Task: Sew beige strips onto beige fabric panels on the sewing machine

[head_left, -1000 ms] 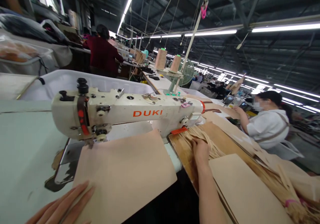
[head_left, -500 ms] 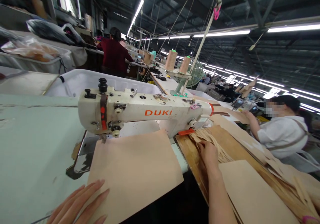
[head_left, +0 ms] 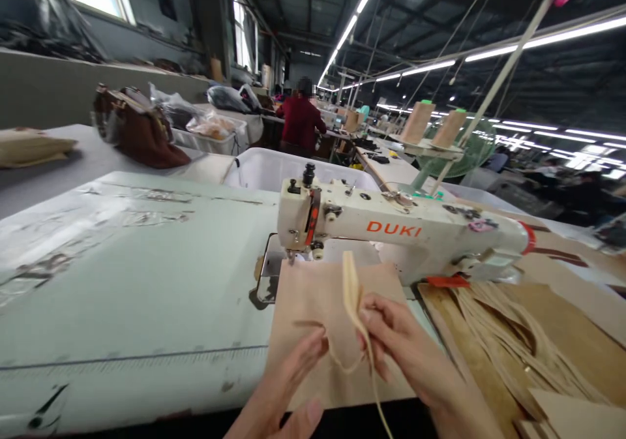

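Beige strip point(head_left: 349, 289) has come over the sheet point(head_left: 303, 295) in the right hand point(head_left: 394, 334).

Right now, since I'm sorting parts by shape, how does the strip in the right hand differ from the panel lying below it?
The strip is narrow; the panel is a broad sheet. The strip is lifted and curved in the right hand, while the panel lies flat by the sewing machine. The strip looks yellowish cream, the panel more pinkish tan. Both are pale.
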### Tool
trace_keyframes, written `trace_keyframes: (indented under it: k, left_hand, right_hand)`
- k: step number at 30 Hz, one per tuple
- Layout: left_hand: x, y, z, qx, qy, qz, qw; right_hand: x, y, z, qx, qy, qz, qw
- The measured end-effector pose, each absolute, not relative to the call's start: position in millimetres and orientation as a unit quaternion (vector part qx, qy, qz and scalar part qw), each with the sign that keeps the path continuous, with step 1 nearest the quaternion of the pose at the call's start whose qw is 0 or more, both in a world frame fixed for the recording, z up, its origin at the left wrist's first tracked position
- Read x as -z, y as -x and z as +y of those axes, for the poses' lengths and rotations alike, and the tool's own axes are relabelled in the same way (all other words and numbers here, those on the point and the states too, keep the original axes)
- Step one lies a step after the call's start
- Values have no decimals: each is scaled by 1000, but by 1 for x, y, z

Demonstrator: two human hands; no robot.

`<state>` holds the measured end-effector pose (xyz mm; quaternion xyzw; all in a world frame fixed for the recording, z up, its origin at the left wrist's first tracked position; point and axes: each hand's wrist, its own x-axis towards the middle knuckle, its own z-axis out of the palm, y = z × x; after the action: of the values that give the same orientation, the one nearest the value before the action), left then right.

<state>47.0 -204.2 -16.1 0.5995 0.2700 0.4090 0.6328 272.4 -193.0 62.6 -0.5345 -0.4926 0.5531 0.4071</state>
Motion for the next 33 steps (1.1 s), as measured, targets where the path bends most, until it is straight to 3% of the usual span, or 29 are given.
trace_keyframes:
  k: [5, 8, 15, 24, 28, 33]
  left_hand:
    - [16, -52, -191, -395, -431, 219, 781]
    - [21, -47, -187, -333, -401, 279, 806]
    - [37, -51, -184, -347, -374, 320, 798]
    - [34, -59, -194, -320, -477, 363, 734]
    - [29, -56, -198, -318, -443, 374, 751]
    - [32, -52, -196, -375, -263, 319, 830]
  right_hand:
    - [-29, -208, -166, -649, 473, -470, 367]
    - [-22, -205, -167, -664, 455, -422, 417]
    - [-39, -229, -193, -590, 489, -332, 550]
    - [-19, -230, -198, -534, 576, -477, 394]
    - [-23, -224, -195, -469, 572, -488, 464]
    - [-37, -258, -212, -451, 583, -374, 562]
